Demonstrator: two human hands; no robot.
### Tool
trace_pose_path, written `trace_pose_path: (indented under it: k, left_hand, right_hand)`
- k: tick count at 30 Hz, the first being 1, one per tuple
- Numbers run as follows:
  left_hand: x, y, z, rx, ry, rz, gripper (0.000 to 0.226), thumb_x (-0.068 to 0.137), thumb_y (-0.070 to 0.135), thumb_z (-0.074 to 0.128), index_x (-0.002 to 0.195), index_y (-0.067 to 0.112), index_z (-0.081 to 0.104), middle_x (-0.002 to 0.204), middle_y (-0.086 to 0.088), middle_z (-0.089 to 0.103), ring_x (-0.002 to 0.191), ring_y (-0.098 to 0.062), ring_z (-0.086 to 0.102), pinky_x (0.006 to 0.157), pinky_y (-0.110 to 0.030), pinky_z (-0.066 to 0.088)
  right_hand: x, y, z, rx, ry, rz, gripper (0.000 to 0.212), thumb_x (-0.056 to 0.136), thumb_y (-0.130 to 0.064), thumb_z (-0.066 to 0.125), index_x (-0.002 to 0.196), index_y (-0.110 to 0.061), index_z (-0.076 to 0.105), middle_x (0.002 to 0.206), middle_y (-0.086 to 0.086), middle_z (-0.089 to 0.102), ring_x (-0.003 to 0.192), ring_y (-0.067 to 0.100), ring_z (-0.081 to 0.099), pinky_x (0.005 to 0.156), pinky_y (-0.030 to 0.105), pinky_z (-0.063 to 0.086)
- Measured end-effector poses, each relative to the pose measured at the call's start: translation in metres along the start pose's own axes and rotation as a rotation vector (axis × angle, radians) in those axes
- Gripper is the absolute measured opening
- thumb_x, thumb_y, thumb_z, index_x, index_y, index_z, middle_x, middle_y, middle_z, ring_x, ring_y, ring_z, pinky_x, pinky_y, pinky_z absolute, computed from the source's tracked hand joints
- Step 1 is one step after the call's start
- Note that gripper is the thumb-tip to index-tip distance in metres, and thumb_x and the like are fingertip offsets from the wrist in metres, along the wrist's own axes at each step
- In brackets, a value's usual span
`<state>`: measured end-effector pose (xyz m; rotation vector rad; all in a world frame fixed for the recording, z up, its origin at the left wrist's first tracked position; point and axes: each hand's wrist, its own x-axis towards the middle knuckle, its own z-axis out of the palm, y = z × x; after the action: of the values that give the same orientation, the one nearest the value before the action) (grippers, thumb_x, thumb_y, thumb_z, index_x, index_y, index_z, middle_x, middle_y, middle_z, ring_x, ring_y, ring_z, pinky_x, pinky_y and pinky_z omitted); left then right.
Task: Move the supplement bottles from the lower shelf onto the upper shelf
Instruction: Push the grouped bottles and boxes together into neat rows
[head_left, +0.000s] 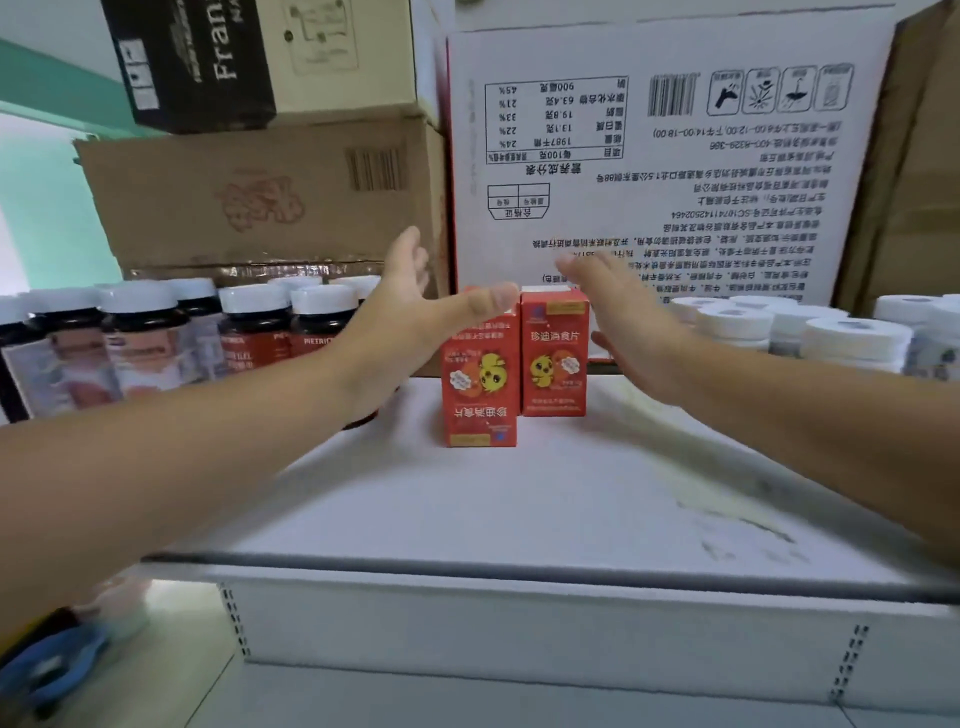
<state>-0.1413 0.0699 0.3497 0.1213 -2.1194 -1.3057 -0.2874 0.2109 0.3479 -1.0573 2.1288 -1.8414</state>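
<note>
Left hand (410, 317) and right hand (628, 322), both spread open, flank two red boxes (480, 384)

Right hand (636, 332) fingertips motion-blurred; dark bottles (136, 332) labels unreadable; white bottles (852, 340) cut off at right edge.

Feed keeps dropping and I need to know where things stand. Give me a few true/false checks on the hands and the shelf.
1. The left hand and right hand are open, one on each side of the left red box and right red box. True.
2. Three red boxes stand on the shelf. False: two, side by side.
3. Dark bottles with white caps stand left of the boxes. True.
4. The right hand grips a white bottle. False: it holds nothing; the white bottles stand further right.
</note>
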Motion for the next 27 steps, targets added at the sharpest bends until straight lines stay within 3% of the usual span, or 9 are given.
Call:
trace_pose_path:
  k: [3, 5, 7, 8, 10, 14, 19, 27]
  left_hand:
    - [0.007, -0.009, 0.001, -0.137, -0.102, -0.043, 0.162, 0.028, 0.073, 0.085, 0.156, 0.024, -0.002, 0.165, -0.002, 0.005, 0.149, -0.013, 0.016, 0.119, -0.043, 0.025]
    - [0.010, -0.019, 0.002, -0.171, -0.133, -0.029, 0.151, 0.038, 0.063, 0.085, 0.156, 0.022, 0.000, 0.165, -0.001, 0.010, 0.146, -0.012, 0.023, 0.115, -0.037, 0.033]
    - [0.010, -0.026, 0.002, -0.182, -0.181, -0.020, 0.139, 0.040, 0.057, 0.087, 0.154, 0.023, 0.014, 0.157, 0.007, 0.033, 0.134, -0.006, 0.043, 0.097, -0.024, 0.047]
    - [0.010, -0.031, 0.001, -0.213, -0.224, -0.022, 0.129, 0.036, 0.058, 0.090, 0.146, 0.025, 0.029, 0.143, 0.013, 0.052, 0.122, -0.004, 0.055, 0.086, -0.019, 0.052]
    - [0.011, -0.037, -0.001, -0.269, -0.336, -0.028, 0.101, 0.037, 0.058, 0.090, 0.125, 0.034, 0.045, 0.116, 0.015, 0.071, 0.105, -0.009, 0.069, 0.075, -0.021, 0.056]
    - [0.016, -0.047, -0.005, -0.263, -0.441, -0.037, 0.106, 0.051, 0.046, 0.092, 0.141, 0.026, 0.039, 0.127, -0.009, 0.066, 0.115, -0.029, 0.065, 0.085, -0.039, 0.054]
    - [0.017, -0.051, -0.008, -0.144, -0.552, -0.040, 0.098, 0.066, 0.028, 0.080, 0.149, 0.023, 0.028, 0.134, -0.005, 0.061, 0.122, -0.023, 0.060, 0.098, -0.043, 0.050]
    - [0.016, -0.049, -0.007, -0.050, -0.561, -0.034, 0.099, 0.068, 0.032, 0.080, 0.151, 0.026, 0.026, 0.138, 0.001, 0.059, 0.124, -0.019, 0.059, 0.105, -0.048, 0.045]
  right_hand:
    - [0.003, 0.019, 0.008, 0.046, -0.034, 0.029, 0.094, 0.060, -0.076, 0.060, 0.136, -0.029, 0.031, 0.131, 0.004, 0.060, 0.113, 0.019, 0.064, 0.109, 0.051, 0.038]
    - [0.003, 0.022, 0.011, 0.046, -0.046, 0.018, 0.099, 0.065, -0.072, 0.063, 0.145, -0.029, 0.023, 0.121, -0.003, 0.065, 0.107, 0.016, 0.067, 0.107, 0.046, 0.041]
    - [0.003, 0.025, 0.013, 0.067, -0.072, -0.001, 0.093, 0.078, -0.063, 0.063, 0.150, -0.026, 0.018, 0.119, -0.010, 0.063, 0.110, 0.012, 0.065, 0.105, 0.039, 0.044]
    - [0.002, 0.027, 0.013, 0.088, -0.104, -0.014, 0.076, 0.087, -0.053, 0.061, 0.147, -0.023, 0.024, 0.117, -0.011, 0.064, 0.107, 0.010, 0.065, 0.100, 0.035, 0.048]
    - [0.001, 0.031, 0.010, 0.102, -0.155, -0.011, 0.059, 0.092, -0.043, 0.059, 0.141, -0.028, 0.031, 0.116, -0.010, 0.065, 0.102, 0.007, 0.067, 0.094, 0.031, 0.051]
    - [0.001, 0.032, 0.006, 0.117, -0.150, -0.016, 0.073, 0.092, -0.034, 0.059, 0.151, -0.030, 0.017, 0.106, -0.017, 0.066, 0.093, 0.002, 0.069, 0.083, 0.023, 0.054]
    - [-0.001, 0.033, 0.003, 0.106, -0.164, -0.029, 0.077, 0.095, -0.030, 0.057, 0.154, -0.031, 0.008, 0.099, -0.025, 0.064, 0.084, -0.007, 0.067, 0.071, 0.014, 0.054]
    - [0.000, 0.034, 0.002, 0.055, -0.193, -0.056, 0.084, 0.092, -0.039, 0.057, 0.155, -0.032, 0.001, 0.111, -0.026, 0.055, 0.096, -0.012, 0.058, 0.080, 0.013, 0.048]
